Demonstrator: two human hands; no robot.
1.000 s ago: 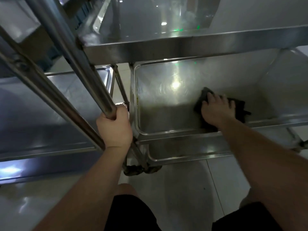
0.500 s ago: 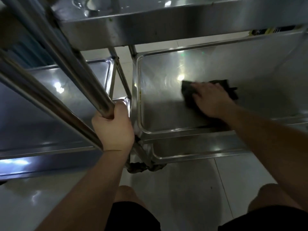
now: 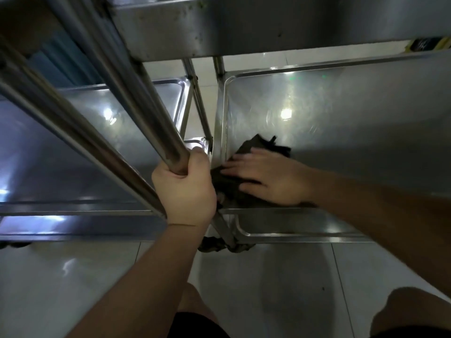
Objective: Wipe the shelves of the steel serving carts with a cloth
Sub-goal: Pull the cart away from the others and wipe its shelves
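Note:
A dark cloth lies on the lower shelf of the right steel cart, in its near left corner. My right hand presses flat on the cloth with fingers spread, pointing left toward the shelf's raised rim. My left hand grips the round steel upright tube of the cart, thumb wrapped round it. Part of the cloth is hidden under my palm.
A second cart's lower shelf lies to the left. The upper shelf edge hangs overhead. A bottom shelf rim and a caster sit above the glossy tiled floor. My knees show at the bottom.
My right hand has slid the cloth leftward across the shelf from its middle to the near left corner. The left hand keeps its grip on the tube.

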